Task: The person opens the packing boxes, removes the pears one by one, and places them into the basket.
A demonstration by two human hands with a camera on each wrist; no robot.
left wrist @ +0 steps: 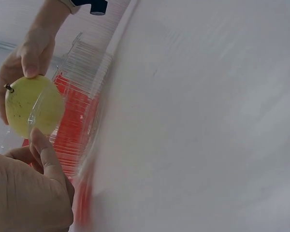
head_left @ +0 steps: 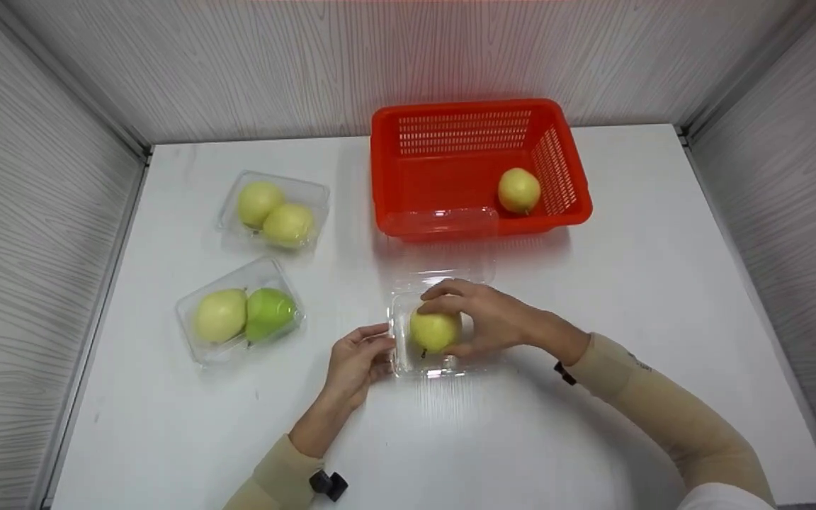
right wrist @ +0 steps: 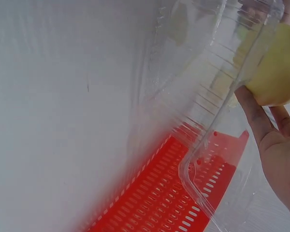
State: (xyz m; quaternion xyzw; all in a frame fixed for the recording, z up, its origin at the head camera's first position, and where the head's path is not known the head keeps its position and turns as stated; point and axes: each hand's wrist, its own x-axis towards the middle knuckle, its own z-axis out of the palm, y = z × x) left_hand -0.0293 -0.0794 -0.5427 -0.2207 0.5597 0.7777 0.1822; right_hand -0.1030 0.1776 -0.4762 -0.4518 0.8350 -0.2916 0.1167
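Note:
In the head view, my right hand (head_left: 496,316) grips a round yellow pear (head_left: 436,331) from above, its dark stem towards me. The pear is at the tray half of a clear plastic clamshell box (head_left: 402,363), whose lid (head_left: 443,268) lies folded back towards the basket. My left hand (head_left: 355,365) pinches the box's left rim between thumb and fingers. From the left wrist, the pear (left wrist: 24,106) shows in the right hand's fingers, partly behind the clear rim. The right wrist view has the right hand (right wrist: 280,145) with fingertips on the pear (right wrist: 275,67) beside the box wall.
A red plastic basket (head_left: 450,230) stands at the back, with one yellow pear (head_left: 519,190) inside; the open lid overlaps its front. On the left, one clear box (head_left: 312,191) contains two yellow pears (head_left: 287,224). Another box (head_left: 199,347) contains a yellow pear and a green pear (head_left: 268,314).

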